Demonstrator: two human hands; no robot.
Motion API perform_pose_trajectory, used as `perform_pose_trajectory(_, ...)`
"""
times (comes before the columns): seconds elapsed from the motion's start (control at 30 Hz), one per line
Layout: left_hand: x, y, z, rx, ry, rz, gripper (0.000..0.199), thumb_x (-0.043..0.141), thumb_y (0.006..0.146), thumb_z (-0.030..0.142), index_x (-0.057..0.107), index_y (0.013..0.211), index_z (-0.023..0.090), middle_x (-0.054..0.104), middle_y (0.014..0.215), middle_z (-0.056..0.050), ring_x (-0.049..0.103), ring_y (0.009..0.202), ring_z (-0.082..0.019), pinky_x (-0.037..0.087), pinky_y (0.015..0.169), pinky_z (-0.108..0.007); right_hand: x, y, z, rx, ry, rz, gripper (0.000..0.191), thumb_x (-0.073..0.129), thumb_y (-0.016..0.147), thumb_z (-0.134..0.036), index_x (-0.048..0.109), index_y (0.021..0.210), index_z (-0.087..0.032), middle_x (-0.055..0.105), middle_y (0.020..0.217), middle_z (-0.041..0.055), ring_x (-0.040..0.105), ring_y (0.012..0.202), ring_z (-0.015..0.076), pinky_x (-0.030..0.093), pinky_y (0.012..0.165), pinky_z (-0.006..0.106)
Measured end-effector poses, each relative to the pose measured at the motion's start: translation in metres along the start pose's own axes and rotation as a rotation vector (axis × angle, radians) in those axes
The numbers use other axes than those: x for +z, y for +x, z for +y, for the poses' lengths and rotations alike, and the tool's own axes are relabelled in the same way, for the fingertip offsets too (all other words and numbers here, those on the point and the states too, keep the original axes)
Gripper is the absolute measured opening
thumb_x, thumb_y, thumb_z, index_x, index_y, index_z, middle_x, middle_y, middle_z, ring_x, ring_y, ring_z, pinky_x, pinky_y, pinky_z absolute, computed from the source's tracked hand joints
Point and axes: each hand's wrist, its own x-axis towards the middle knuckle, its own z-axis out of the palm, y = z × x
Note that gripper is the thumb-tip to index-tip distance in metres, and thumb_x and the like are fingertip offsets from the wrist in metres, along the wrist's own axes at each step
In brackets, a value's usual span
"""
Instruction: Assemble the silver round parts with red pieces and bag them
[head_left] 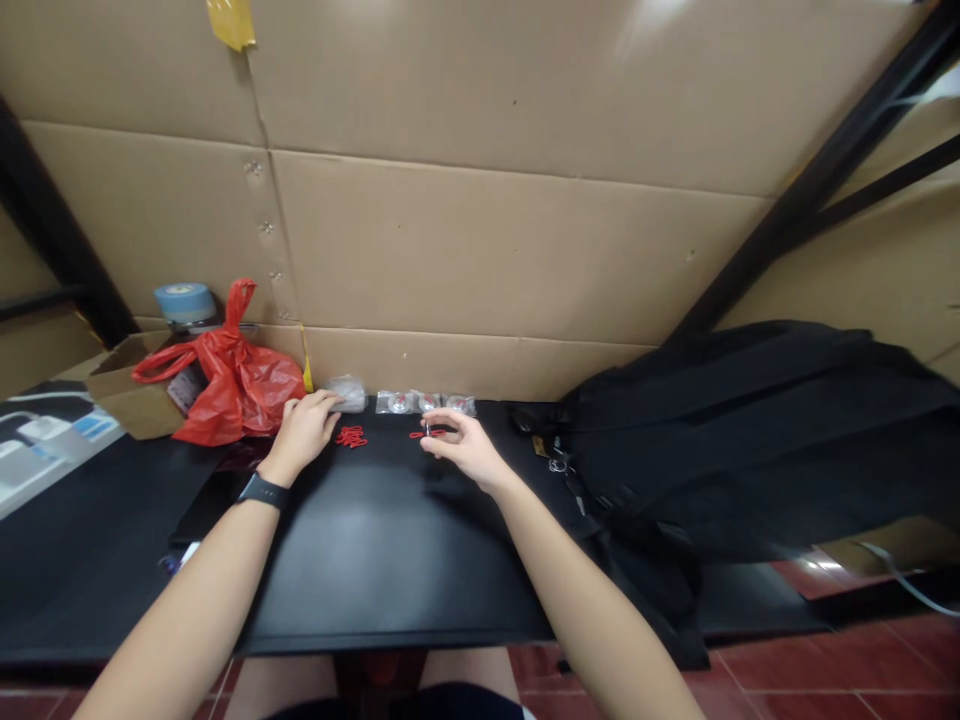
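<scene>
Pinching a small shiny piece [428, 428] by a red loop [416, 435] above the bench [352, 540], your right hand [469, 452] likely needs steady fingers; your left hand [304, 435] is at the clear bags [349, 396], can't tell if gripping.

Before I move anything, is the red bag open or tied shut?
Tied shut. The red bag is bunched into a knot near its top, with its ends sticking up and out to one side.
</scene>
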Motion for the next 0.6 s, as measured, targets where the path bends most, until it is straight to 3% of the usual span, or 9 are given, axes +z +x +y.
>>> perform_pose_trajectory(0.13, -0.012, 0.001, 0.03, 0.077, -0.269, 0.09, 0.031, 0.048, 0.095, 0.026, 0.06, 0.123, 0.021, 0.071, 0.104, -0.006, 0.066, 0.095, -0.021, 0.047, 0.087, -0.032, -0.006, 0.001, -0.005, -0.046, -0.049, 0.07, 0.047, 0.082, 0.068, -0.039, 0.064, 0.108, -0.023, 0.065, 0.116, 0.0066, 0.067, 0.077, 0.0136, 0.057, 0.071, 0.029)
perform_pose_trajectory(0.2, -0.011, -0.002, 0.052, 0.116, -0.372, 0.041, 0.03, 0.054, 0.094, 0.029, 0.058, 0.122, 0.023, 0.071, 0.092, -0.002, 0.067, 0.084, -0.019, 0.048, 0.083, -0.029, -0.01, 0.001, -0.009, -0.078, -0.086, 0.096, 0.045, 0.081, 0.069, -0.04, 0.064, 0.107, -0.022, 0.065, 0.116, 0.0061, 0.067, 0.079, 0.0142, 0.056, 0.076, 0.031)
perform_pose_trajectory(0.27, -0.006, -0.008, 0.075, 0.218, -0.373, -0.071, 0.013, 0.057, 0.093, 0.03, 0.065, 0.101, 0.023, 0.071, 0.09, -0.002, 0.066, 0.084, -0.019, 0.047, 0.082, -0.029, -0.014, 0.001, -0.011, -0.104, -0.133, 0.099, 0.043, 0.08, 0.07, -0.039, 0.064, 0.107, -0.022, 0.066, 0.116, 0.0055, 0.067, 0.08, 0.0143, 0.056, 0.079, 0.032)
perform_pose_trajectory(0.4, 0.009, -0.021, 0.109, 0.422, -0.347, -0.322, 0.007, 0.059, 0.093, 0.025, 0.063, 0.088, 0.022, 0.069, 0.093, -0.003, 0.065, 0.091, -0.019, 0.044, 0.086, -0.03, -0.022, 0.0, -0.012, -0.141, -0.336, 0.086, 0.039, 0.076, 0.075, -0.035, 0.064, 0.11, -0.023, 0.067, 0.111, 0.0058, 0.065, 0.079, 0.0157, 0.055, 0.072, 0.03)
perform_pose_trajectory(0.5, 0.016, -0.026, 0.115, 0.482, -0.376, -0.424, 0.013, 0.054, 0.096, 0.026, 0.066, 0.099, 0.024, 0.07, 0.107, -0.003, 0.064, 0.102, -0.018, 0.041, 0.093, -0.031, -0.027, -0.003, -0.016, -0.222, -0.609, 0.059, 0.037, 0.072, 0.078, -0.026, 0.065, 0.115, -0.023, 0.067, 0.113, 0.0074, 0.065, 0.091, 0.0195, 0.054, 0.081, 0.034)
perform_pose_trajectory(0.6, 0.018, -0.028, 0.11, 0.488, -0.338, -0.428, 0.024, 0.053, 0.098, 0.032, 0.067, 0.118, 0.031, 0.061, 0.134, -0.005, 0.056, 0.124, -0.022, 0.039, 0.1, -0.034, -0.03, -0.009, -0.025, -0.26, -0.814, -0.024, 0.042, 0.071, 0.079, -0.02, 0.063, 0.12, -0.023, 0.068, 0.112, 0.008, 0.064, 0.097, 0.0207, 0.049, 0.091, 0.037)
